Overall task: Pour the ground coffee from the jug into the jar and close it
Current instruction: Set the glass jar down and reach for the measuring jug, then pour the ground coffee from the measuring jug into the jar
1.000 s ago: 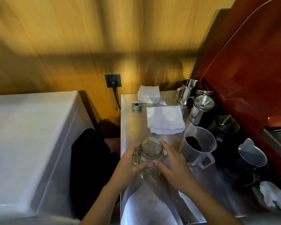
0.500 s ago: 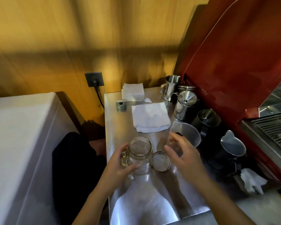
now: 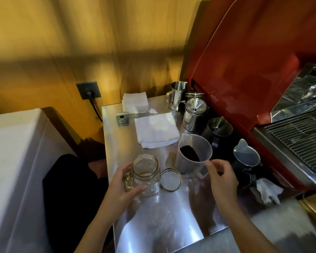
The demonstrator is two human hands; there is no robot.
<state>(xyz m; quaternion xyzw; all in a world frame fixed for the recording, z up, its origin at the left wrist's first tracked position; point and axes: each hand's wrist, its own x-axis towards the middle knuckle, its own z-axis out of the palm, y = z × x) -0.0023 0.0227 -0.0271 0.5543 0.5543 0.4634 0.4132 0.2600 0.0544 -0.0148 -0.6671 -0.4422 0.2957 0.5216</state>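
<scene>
While gripping the open glass jar (image 3: 145, 175) from its left side, left hand (image 3: 123, 187) wrapping fingers around the glass, jar standing upright on the steel surface (image 3: 162, 225). Lying flat just right of the jar, touching or nearly so: round lid (image 3: 171, 179). Standing behind the lid, translucent plastic jug (image 3: 193, 155) holding dark ground coffee (image 3: 189, 153). Reaching at the jug's near rim and handle, right hand (image 3: 221, 179) with fingers loosely curled and apart, contact unclear. Sitting farther back: folded white cloth (image 3: 156, 132), 4 metal pitchers along the red machine (image 3: 244, 52).
</scene>
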